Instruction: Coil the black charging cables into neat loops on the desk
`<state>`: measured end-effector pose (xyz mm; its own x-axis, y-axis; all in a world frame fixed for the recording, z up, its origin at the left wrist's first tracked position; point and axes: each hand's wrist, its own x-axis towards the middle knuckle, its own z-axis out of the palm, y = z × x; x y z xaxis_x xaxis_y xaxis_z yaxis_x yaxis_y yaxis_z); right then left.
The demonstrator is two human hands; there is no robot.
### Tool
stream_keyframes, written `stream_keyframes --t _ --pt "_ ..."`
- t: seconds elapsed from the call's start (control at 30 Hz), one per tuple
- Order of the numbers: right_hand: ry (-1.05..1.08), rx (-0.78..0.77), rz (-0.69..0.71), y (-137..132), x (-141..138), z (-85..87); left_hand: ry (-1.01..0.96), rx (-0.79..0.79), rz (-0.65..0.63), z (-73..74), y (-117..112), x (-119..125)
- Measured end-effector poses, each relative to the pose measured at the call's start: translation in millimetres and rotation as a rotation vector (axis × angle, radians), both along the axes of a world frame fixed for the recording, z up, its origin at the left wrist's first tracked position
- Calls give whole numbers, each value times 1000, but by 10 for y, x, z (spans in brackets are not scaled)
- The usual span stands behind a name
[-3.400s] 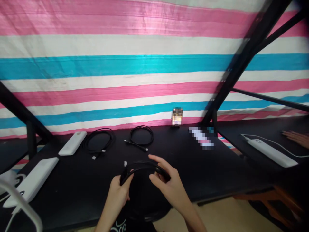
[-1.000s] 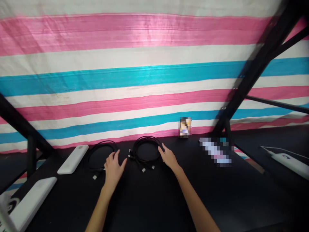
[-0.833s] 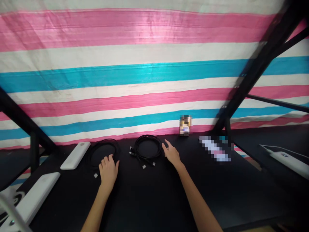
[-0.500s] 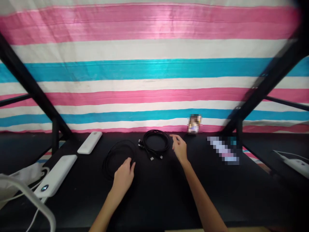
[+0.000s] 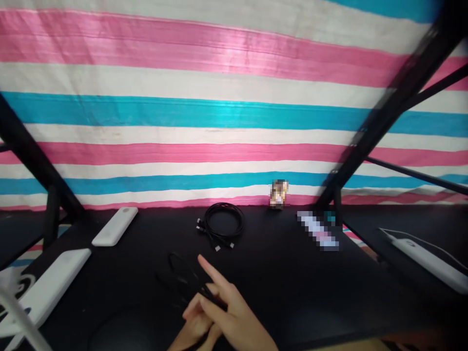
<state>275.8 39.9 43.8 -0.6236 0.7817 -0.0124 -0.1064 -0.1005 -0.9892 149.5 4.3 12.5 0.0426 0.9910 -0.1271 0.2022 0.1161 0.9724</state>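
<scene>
Near the front of the table my two hands meet over a loose black cable [image 5: 176,263]. My left hand [image 5: 197,321] is closed on it, partly covered by the other hand. My right hand [image 5: 236,309] stretches its index finger forward, while its other fingers close around the cable where it passes between the hands. Loops of this cable hang to the left, dark and blurred against the black surface. Beyond the hands lies a coiled black cable [image 5: 241,229] with several metal-tipped connectors [image 5: 218,248] turned left and toward me.
Two white power banks, one farther back [image 5: 115,226] and one nearer [image 5: 60,278], lie on the left of the black table [image 5: 292,292]. A blurred strip [image 5: 317,230] and a small upright object [image 5: 279,194] stand right of centre. Black frame legs [image 5: 360,139] rise at both sides.
My left hand has lifted the loose cable and drawn it toward me. My right hand has left the coiled cable's side and joined the left. The view has shifted slightly.
</scene>
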Motion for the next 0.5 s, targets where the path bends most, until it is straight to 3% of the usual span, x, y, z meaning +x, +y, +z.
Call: stream_keyframes --t 0.13,0.23,0.37,0.5 --pt "89 -84 -107 64 181 -154 -61 83 -84 56 71 -56" --pt "124 -105 -233 77 304 -210 -89 116 -31 -8 104 -191" --pt "169 -161 -290 28 479 -164 -134 116 285 -47 65 -442" --pt "158 -145 -367 -20 645 -112 -227 145 607 96 -13 -618"
